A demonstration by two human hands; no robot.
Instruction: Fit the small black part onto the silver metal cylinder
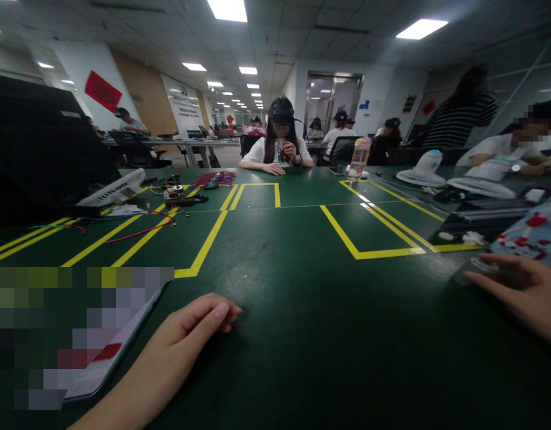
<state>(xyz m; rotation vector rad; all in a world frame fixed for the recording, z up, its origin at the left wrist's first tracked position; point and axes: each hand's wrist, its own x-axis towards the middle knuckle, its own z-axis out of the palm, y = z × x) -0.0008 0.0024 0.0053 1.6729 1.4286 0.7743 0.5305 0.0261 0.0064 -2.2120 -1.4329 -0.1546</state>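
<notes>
My left hand (199,325) rests on the dark green table (302,310) at the lower left. Its fingers are loosely curled, and I see nothing in them. Just left of it lies a flat phone or tablet (105,358), partly blurred out. My right hand (522,292) lies at the right edge, fingers stretched toward the left. Its fingertips touch a small dark object with a round glassy part (479,269); I cannot make out what that object is.
Yellow tape lines (360,245) mark boxes on the table. Red wires and small parts (168,206) lie at the back left beside a white fan (118,188). More fans (425,170), a bottle (360,158) and a patterned cloth (530,233) sit right. A person (279,143) sits opposite; others work behind.
</notes>
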